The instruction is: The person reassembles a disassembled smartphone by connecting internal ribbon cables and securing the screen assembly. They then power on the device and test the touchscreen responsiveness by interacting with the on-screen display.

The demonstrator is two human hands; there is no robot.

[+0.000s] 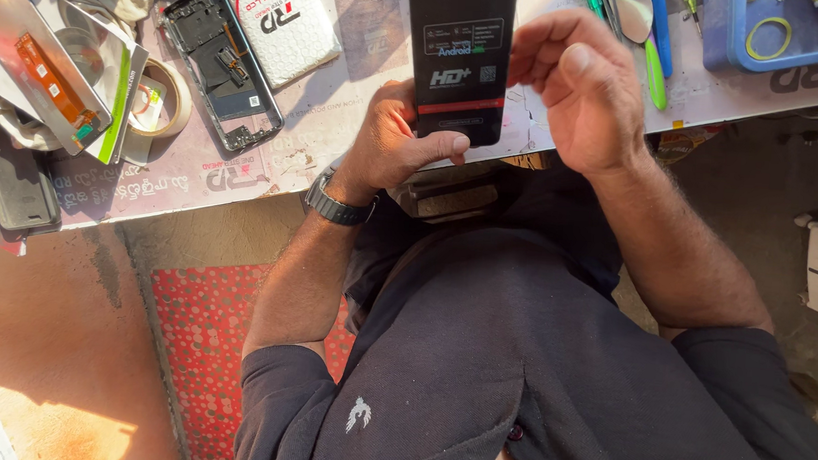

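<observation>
My left hand (pixel 397 145) grips the lower end of a black phone display panel (pixel 459 55) with a printed protective film, thumb across its bottom edge. My right hand (pixel 575 85) is at the panel's right edge, fingers curled against its side. The panel is held upright above the workbench edge (pixel 244 179). A dark watch sits on my left wrist.
An opened phone frame (pixel 222 62) lies on the bench beside a white foam-wrapped box (pixel 280 18). A tape roll (pixel 159 100), a silver pouch with an orange part (pixel 49 66) and a black phone (pixel 15 186) lie left. Tools and a blue tray (pixel 773 39) sit right.
</observation>
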